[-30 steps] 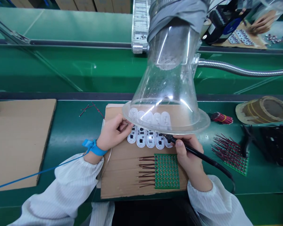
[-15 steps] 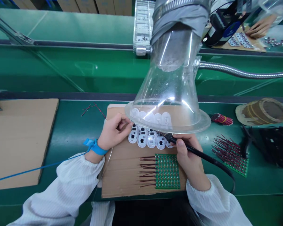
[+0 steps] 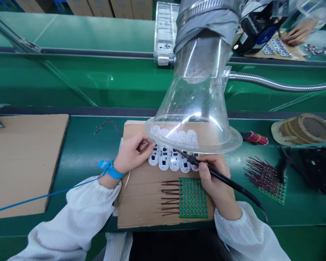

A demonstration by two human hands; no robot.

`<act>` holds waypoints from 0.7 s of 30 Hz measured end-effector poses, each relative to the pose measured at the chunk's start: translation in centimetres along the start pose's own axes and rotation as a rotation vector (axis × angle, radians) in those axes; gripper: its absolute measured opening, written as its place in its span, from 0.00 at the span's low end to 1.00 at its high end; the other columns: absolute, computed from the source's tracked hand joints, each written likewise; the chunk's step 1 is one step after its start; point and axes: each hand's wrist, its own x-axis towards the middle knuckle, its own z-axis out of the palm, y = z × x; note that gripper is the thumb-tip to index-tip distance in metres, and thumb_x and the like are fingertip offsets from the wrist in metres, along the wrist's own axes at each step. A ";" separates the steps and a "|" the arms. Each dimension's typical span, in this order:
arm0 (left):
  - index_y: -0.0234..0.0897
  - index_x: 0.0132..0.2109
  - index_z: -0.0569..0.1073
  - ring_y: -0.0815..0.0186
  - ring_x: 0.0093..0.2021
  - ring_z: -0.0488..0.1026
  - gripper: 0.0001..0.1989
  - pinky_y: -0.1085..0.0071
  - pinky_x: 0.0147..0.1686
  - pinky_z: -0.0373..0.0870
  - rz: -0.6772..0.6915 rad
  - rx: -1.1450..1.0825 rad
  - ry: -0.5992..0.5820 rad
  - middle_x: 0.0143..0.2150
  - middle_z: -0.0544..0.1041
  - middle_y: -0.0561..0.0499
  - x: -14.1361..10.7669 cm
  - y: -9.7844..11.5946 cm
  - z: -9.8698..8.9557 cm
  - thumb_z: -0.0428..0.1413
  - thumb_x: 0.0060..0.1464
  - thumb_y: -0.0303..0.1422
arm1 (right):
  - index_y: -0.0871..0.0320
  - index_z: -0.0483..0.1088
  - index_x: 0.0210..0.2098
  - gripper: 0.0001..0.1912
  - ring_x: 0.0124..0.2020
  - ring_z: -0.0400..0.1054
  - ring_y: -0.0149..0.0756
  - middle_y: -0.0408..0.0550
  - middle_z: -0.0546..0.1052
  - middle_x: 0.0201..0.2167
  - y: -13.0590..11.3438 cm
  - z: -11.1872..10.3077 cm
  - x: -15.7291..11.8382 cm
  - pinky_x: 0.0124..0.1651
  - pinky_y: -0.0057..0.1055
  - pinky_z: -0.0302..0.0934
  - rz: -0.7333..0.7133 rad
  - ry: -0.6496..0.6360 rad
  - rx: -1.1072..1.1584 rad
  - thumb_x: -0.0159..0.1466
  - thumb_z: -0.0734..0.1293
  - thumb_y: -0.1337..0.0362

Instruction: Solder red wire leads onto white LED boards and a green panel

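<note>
Just left of clear hood (image 3: 195, 98): left hand (image 3: 136, 152), fingers pinching thin wire (image 3: 128, 179). Partly under hood: row of white circuit boards (image 3: 174, 162) on cardboard (image 3: 141, 204). At hood's near right: right hand (image 3: 214, 182), fingers wrapped around soldering iron (image 3: 228, 181), tip at boards, contact unclear.

Whether the soldering iron (image 3: 225, 178) touches the white boards (image 3: 174, 163) is too small to tell

L hand (image 3: 134, 151): thumb+fngrs pinched | R hand (image 3: 215, 177): pen-grip, fngrs curled | hands apart
</note>
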 end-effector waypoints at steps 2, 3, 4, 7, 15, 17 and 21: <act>0.40 0.34 0.66 0.73 0.22 0.57 0.10 0.76 0.23 0.57 -0.009 -0.015 -0.004 0.23 0.57 0.62 0.0 0.0 -0.3 0.59 0.60 0.26 | 0.51 0.75 0.43 0.06 0.29 0.78 0.37 0.44 0.82 0.33 -0.1 -0.2 0.1 0.31 0.33 0.72 0.006 -0.021 -0.026 0.72 0.69 0.57; 0.40 0.35 0.67 0.73 0.22 0.57 0.09 0.76 0.23 0.57 -0.020 -0.020 -0.002 0.24 0.57 0.62 0.0 0.0 -0.5 0.59 0.61 0.27 | 0.51 0.75 0.43 0.06 0.29 0.78 0.37 0.44 0.81 0.32 -0.1 -0.3 0.0 0.31 0.34 0.72 0.016 -0.030 -0.026 0.73 0.69 0.57; 0.40 0.36 0.68 0.73 0.23 0.58 0.08 0.76 0.23 0.57 -0.037 -0.020 0.003 0.24 0.57 0.62 -0.1 -0.1 -0.8 0.59 0.62 0.27 | 0.50 0.75 0.44 0.06 0.29 0.78 0.38 0.44 0.81 0.32 0.0 -0.4 0.0 0.32 0.34 0.72 0.032 -0.034 -0.016 0.73 0.68 0.56; 0.40 0.39 0.71 0.72 0.24 0.58 0.04 0.75 0.25 0.58 -0.100 -0.019 0.034 0.25 0.58 0.61 -0.4 -0.5 -1.4 0.59 0.63 0.29 | 0.50 0.75 0.46 0.07 0.33 0.79 0.40 0.44 0.82 0.33 0.1 -0.6 -0.3 0.36 0.37 0.73 0.085 0.002 0.049 0.74 0.68 0.55; 0.39 0.40 0.72 0.72 0.24 0.59 0.02 0.74 0.27 0.60 -0.138 -0.036 0.014 0.25 0.59 0.61 -0.9 -1.2 -1.3 0.58 0.64 0.30 | 0.49 0.75 0.44 0.07 0.31 0.78 0.39 0.43 0.81 0.34 0.0 1.0 -0.1 0.34 0.36 0.71 0.057 0.016 0.084 0.74 0.68 0.55; 0.39 0.41 0.71 0.72 0.24 0.60 0.02 0.74 0.27 0.60 -0.129 -0.041 0.016 0.25 0.59 0.61 -0.8 -1.2 -1.2 0.58 0.64 0.30 | 0.50 0.75 0.43 0.09 0.30 0.78 0.39 0.44 0.82 0.33 0.0 1.2 0.0 0.32 0.36 0.70 0.049 0.013 0.043 0.74 0.68 0.53; 0.39 0.41 0.71 0.72 0.24 0.60 0.02 0.74 0.27 0.60 -0.103 -0.031 0.003 0.25 0.59 0.61 -0.8 -1.2 -1.2 0.58 0.64 0.30 | 0.51 0.75 0.42 0.11 0.28 0.77 0.38 0.43 0.81 0.30 0.2 1.2 0.1 0.31 0.35 0.69 0.044 -0.031 -0.023 0.74 0.68 0.52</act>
